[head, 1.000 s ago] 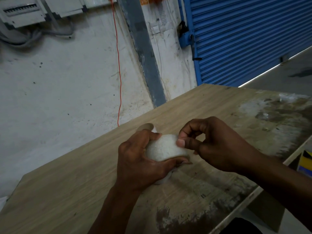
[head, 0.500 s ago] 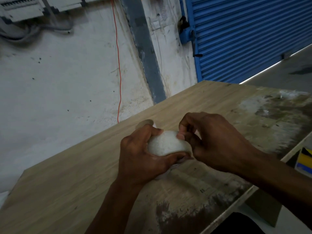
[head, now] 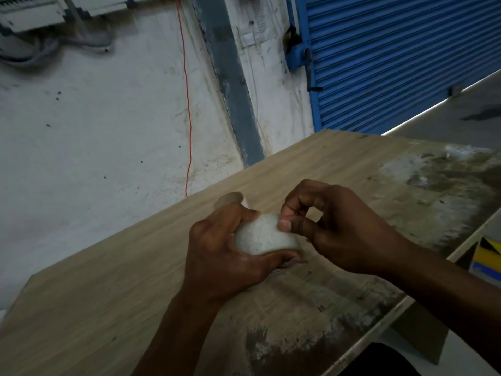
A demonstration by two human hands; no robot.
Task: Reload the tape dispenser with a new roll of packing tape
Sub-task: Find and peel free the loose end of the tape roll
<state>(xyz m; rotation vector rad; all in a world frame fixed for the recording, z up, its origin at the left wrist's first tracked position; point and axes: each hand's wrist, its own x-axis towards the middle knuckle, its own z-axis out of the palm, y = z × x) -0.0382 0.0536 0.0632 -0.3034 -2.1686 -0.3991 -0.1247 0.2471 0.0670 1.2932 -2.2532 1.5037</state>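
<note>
A whitish roll of packing tape point(head: 264, 236) is held just above the wooden table point(head: 135, 280). My left hand point(head: 225, 256) wraps around it from the left and below. My right hand point(head: 336, 226) pinches at the roll's upper right edge with thumb and forefinger, the other fingers curled. Behind my left fingers a brown cardboard tube end point(head: 229, 200) sticks out, its lower part hidden. No tape dispenser is in view.
The table's right part is stained and worn point(head: 439, 191), and its edge runs diagonally at the lower right. A white wall with a red wire point(head: 187, 118) and a blue roller shutter point(head: 401, 58) stand behind. A yellow and blue box point(head: 488, 256) sits below the table edge.
My right thumb and forefinger have shifted along the roll's upper edge, lifting slightly from it. My left hand keeps the same grip on the roll.
</note>
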